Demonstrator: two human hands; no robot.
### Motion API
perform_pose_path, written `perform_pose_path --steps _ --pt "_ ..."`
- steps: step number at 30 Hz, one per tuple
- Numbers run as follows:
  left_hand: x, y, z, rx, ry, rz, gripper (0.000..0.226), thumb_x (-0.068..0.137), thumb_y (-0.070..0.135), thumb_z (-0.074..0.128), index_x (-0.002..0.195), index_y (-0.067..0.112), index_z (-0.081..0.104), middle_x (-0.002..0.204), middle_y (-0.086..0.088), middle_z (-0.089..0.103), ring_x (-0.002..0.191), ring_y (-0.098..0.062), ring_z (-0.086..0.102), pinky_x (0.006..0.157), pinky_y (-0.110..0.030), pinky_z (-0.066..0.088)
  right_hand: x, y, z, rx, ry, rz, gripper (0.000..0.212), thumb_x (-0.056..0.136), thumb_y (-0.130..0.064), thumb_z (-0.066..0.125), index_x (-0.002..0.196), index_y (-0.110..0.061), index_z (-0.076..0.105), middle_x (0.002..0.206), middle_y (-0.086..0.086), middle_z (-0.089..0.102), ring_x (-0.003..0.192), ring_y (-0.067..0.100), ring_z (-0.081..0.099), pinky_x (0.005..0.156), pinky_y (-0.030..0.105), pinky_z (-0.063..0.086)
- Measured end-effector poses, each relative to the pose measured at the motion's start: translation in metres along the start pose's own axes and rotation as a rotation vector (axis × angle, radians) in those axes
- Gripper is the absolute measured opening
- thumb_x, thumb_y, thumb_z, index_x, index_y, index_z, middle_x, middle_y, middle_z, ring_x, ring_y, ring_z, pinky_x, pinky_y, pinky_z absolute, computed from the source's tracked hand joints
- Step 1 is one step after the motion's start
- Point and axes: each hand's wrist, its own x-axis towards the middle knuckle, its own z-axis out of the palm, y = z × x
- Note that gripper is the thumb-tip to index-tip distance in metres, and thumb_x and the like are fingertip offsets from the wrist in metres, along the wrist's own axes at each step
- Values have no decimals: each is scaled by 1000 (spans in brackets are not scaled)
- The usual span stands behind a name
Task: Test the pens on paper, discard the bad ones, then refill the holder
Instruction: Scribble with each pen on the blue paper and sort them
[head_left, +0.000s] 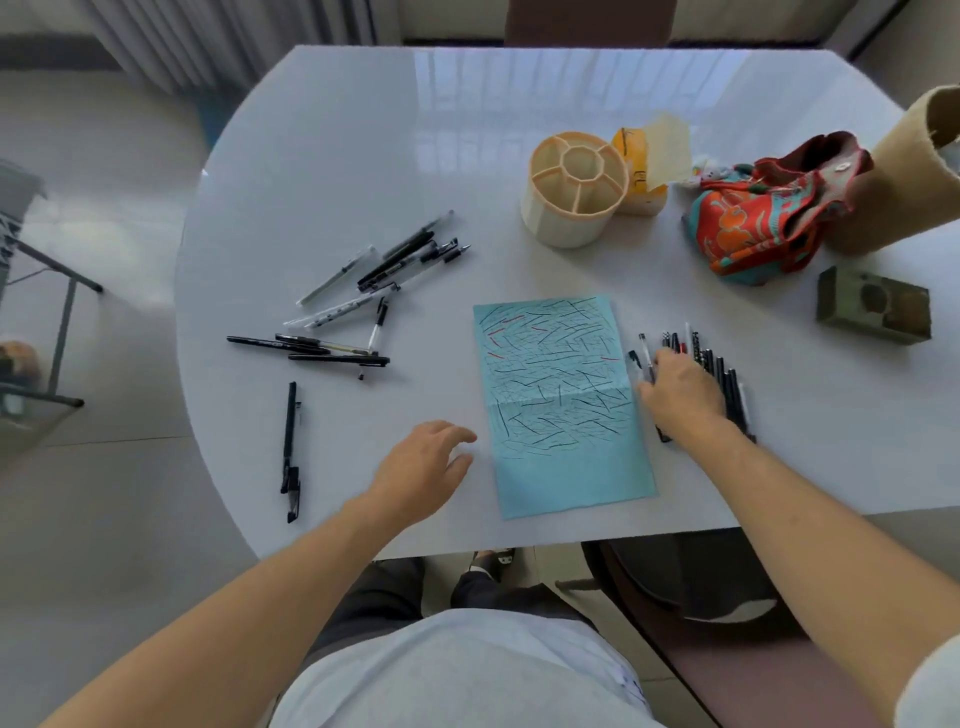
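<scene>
Scattered pens (358, 291) left of blue paper (561, 405). Left hand (423, 470) just left of paper, fingers relaxed, empty. Right hand (683, 397) right of paper, fingers spread on pen row (727, 379). Holder (574, 189) beyond paper.

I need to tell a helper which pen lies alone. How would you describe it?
Start from the blue paper in the middle of the white table. Look left past the left hand: the lone black pen lies lengthwise near the table's edge, apart from the scattered pile.

Bare forearms, pale grey-white top (467, 670), dark trousers (374, 597)
</scene>
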Motion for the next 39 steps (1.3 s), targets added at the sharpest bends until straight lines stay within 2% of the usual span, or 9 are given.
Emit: perform_pose_path --steps 4,11,18,22,24,27,30,34,39 --pt "-2 -13 -6 -28 3 -37 32 99 31 51 130 26 60 134 6 57 129 -13 47 104 -34 44 3 -55 -2 83 106 -179 31 97 -25 60 124 -11 61 119 14 64 103 34 63 82 41 51" --pt "-10 -44 -19 -85 -32 -36 32 99 31 50 130 29 57 136 12 55 129 -9 45 106 -31 42 48 -230 -7 222 -3 -547 40 97 -12 51 135 -15 62 138 9 60 124 33 55 99 42 49" --pt "-24 -66 -22 -101 -26 -56 31 99 32 51 129 31 59 140 15 52 130 -5 43 99 -19 31 82 -292 9 -189 67 -644 43 86 7 52 125 -10 57 126 15 55 115 36 55 87 45 51" --pt "-25 -67 -23 -105 -23 -64 31 99 32 51 129 31 59 141 14 52 131 -6 42 101 -21 32 76 -275 4 -148 102 -730 33 85 3 53 116 -6 62 120 18 57 100 41 62 80 45 53" --pt "-22 -62 -21 -106 -29 -49 31 99 32 51 129 31 59 140 14 52 131 -8 42 102 -23 34 65 -256 -8 119 138 -679 27 85 -3 55 110 -5 66 113 18 59 88 39 63 76 40 51" --pt "-12 -44 -15 -101 -32 -14 31 98 30 53 129 30 59 138 12 53 131 -12 43 105 -29 38 33 -210 -26 614 264 -464 10 82 -13 61 78 -8 68 85 2 65 73 21 61 69 29 47" --pt "1 -18 -4 -87 -31 14 35 96 29 55 131 29 56 139 10 52 130 -15 42 104 -34 42 -14 -148 -22 935 138 -165 28 84 -24 62 57 -15 69 80 -3 67 66 15 67 63 36 57" --pt "15 10 14 18 -24 8 47 91 40 57 137 31 51 137 6 49 127 -21 41 100 -38 46 -77 -69 15 1097 -31 34 20 96 -11 65 80 -19 75 89 14 74 74 32 75 66 42 62" --pt "23 28 29 244 -8 -38 66 76 63 61 135 36 47 134 0 42 120 -25 41 97 -39 45 -118 -19 49 1056 5 131 15 97 -15 64 91 -26 72 82 -5 78 67 18 73 65 26 58"
